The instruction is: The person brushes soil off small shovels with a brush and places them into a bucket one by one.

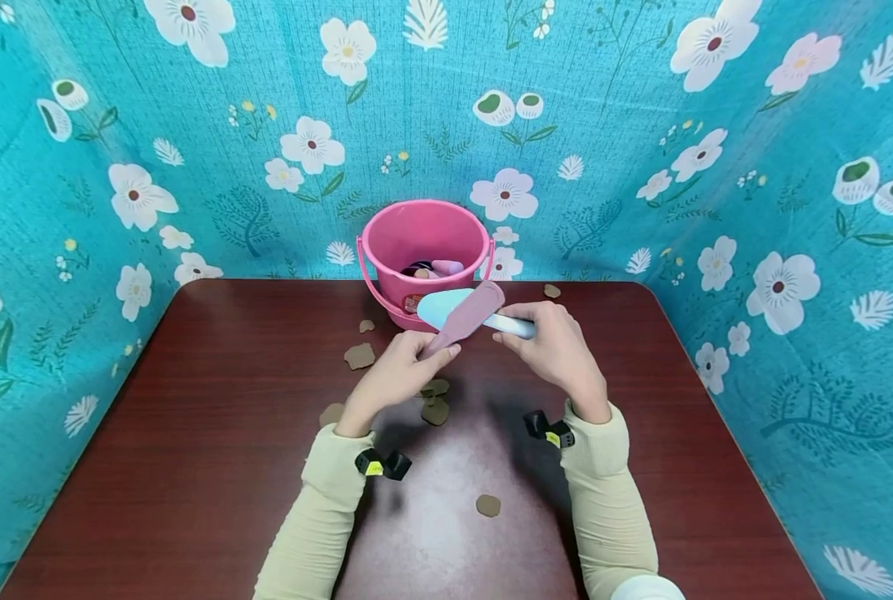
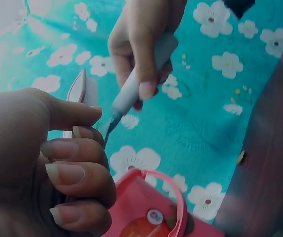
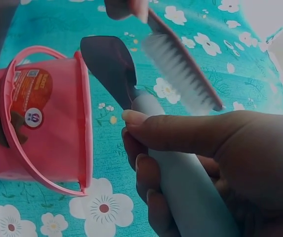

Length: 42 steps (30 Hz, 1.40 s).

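Note:
My left hand point(image 1: 397, 373) grips a mauve brush point(image 1: 473, 313) by its handle, and the brush back faces the head camera. In the right wrist view its white bristles point(image 3: 178, 71) point down toward the trowel. My right hand point(image 1: 562, 348) holds a small trowel point(image 1: 436, 307) by its thick pale-blue handle point(image 3: 185, 182), thumb along the top. The trowel blade looks light blue from the head and dark in the right wrist view. From the head, the brush crosses in front of the trowel; whether they touch I cannot tell. Both are held above the table before the pink bucket.
The pink bucket point(image 1: 394, 287) stands at the table's back edge, its handle hanging forward, with several items inside, one a pink-lilac piece point(image 1: 447, 267). Flat brown patches point(image 1: 360, 357) lie scattered on the dark red table point(image 1: 214, 433). Blue flowered cloth point(image 1: 416, 108) surrounds it.

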Available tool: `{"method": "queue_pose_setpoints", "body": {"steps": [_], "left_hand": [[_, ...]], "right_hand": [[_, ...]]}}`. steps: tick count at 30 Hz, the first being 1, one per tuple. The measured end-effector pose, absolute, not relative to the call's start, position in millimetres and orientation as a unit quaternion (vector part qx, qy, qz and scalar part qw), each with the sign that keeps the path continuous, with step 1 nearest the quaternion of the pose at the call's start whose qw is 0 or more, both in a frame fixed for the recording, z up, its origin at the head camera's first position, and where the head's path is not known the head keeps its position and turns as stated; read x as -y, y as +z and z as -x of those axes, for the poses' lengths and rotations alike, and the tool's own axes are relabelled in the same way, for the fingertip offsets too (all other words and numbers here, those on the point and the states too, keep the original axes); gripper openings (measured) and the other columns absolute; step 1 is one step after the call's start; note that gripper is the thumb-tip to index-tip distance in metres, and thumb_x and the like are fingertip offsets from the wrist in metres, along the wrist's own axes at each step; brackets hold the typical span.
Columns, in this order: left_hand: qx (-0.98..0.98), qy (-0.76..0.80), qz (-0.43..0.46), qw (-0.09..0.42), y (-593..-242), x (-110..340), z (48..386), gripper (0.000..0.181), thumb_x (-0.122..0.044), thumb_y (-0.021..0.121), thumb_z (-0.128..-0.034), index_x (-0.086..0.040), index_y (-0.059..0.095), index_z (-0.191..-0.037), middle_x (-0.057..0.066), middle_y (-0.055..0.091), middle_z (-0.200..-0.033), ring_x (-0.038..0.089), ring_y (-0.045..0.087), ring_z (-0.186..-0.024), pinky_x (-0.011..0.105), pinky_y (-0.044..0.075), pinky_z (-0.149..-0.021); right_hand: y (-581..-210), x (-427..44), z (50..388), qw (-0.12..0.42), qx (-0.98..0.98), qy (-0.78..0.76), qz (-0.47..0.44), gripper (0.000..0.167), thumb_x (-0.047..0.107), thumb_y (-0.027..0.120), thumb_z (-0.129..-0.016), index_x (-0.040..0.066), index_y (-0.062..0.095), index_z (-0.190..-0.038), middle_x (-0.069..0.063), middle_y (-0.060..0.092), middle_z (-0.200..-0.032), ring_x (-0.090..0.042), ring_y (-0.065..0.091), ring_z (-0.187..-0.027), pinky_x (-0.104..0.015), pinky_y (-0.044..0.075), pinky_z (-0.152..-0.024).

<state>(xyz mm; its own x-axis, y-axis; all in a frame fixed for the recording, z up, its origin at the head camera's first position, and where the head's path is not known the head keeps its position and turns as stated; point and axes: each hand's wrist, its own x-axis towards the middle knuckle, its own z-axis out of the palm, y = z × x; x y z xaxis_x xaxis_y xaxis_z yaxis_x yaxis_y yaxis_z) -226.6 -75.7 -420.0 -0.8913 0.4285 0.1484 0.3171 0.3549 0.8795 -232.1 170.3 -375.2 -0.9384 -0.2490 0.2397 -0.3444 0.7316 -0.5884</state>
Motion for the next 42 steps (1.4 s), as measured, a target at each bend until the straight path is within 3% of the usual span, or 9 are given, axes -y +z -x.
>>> {"method": "queue_pose_setpoints", "body": {"steps": [3,11,22,28,36,42], "left_hand": [[-0.818,0.525,-0.226,0.068,-420.6,72.9,225.6,0.035,-0.029,0.064,-0.1009,-0.008,0.056,-0.074,0.001,0.04,-0.061,0.015,0.036,-0.054,0.028,0.031,-0.05],[-0.826,0.523,-0.199,0.064,-429.2,83.3,236.7,0.042,-0.033,0.062,-0.1013,-0.011,0.049,-0.067,-0.002,0.039,-0.057,0.013,0.037,-0.052,0.026,0.03,-0.049],[-0.851,0.507,-0.121,0.059,-437.0,112.0,249.3,0.036,-0.034,0.058,-0.1034,-0.009,0.055,-0.078,0.0,0.043,-0.059,0.014,0.039,-0.056,0.027,0.031,-0.049],[-0.825,0.544,-0.135,0.069,-432.1,113.6,245.5,0.035,-0.03,0.059,-0.1034,-0.008,0.053,-0.077,0.0,0.04,-0.056,0.013,0.035,-0.049,0.026,0.028,-0.047],[-0.793,0.559,-0.217,0.106,-426.7,91.2,234.8,0.037,-0.027,0.06,-0.1031,-0.01,0.049,-0.072,0.001,0.04,-0.055,0.013,0.035,-0.049,0.027,0.03,-0.047],[-0.813,0.54,-0.205,0.073,-433.3,88.8,240.1,0.039,-0.03,0.061,-0.1023,-0.011,0.049,-0.07,0.001,0.04,-0.056,0.014,0.036,-0.05,0.027,0.029,-0.049]], "right_hand": [[-374.3,-170.5,230.9,0.073,0.926,0.332,-0.164,0.033,0.016,0.083,-0.086,0.005,0.075,-0.116,-0.01,0.075,-0.104,-0.025,0.065,-0.085,-0.043,0.053,-0.075],[-372.3,-174.3,230.4,0.097,0.925,0.33,-0.162,0.026,0.015,0.083,-0.085,0.008,0.077,-0.109,-0.006,0.075,-0.092,-0.023,0.062,-0.076,-0.04,0.048,-0.071],[-370.3,-183.8,231.2,0.119,0.918,0.345,-0.156,0.027,0.014,0.084,-0.084,0.007,0.078,-0.109,-0.007,0.076,-0.09,-0.023,0.061,-0.077,-0.041,0.046,-0.071],[-373.8,-182.4,233.1,0.109,0.914,0.353,-0.168,0.026,0.013,0.084,-0.085,0.008,0.078,-0.109,-0.005,0.074,-0.087,-0.022,0.06,-0.073,-0.04,0.047,-0.072],[-376.7,-174.3,232.8,0.1,0.917,0.343,-0.178,0.026,0.014,0.084,-0.084,0.008,0.078,-0.109,-0.005,0.075,-0.091,-0.021,0.063,-0.074,-0.039,0.05,-0.071],[-375.3,-176.2,231.6,0.112,0.918,0.34,-0.173,0.026,0.014,0.084,-0.084,0.009,0.078,-0.108,-0.005,0.075,-0.089,-0.021,0.063,-0.073,-0.04,0.049,-0.071]]}}
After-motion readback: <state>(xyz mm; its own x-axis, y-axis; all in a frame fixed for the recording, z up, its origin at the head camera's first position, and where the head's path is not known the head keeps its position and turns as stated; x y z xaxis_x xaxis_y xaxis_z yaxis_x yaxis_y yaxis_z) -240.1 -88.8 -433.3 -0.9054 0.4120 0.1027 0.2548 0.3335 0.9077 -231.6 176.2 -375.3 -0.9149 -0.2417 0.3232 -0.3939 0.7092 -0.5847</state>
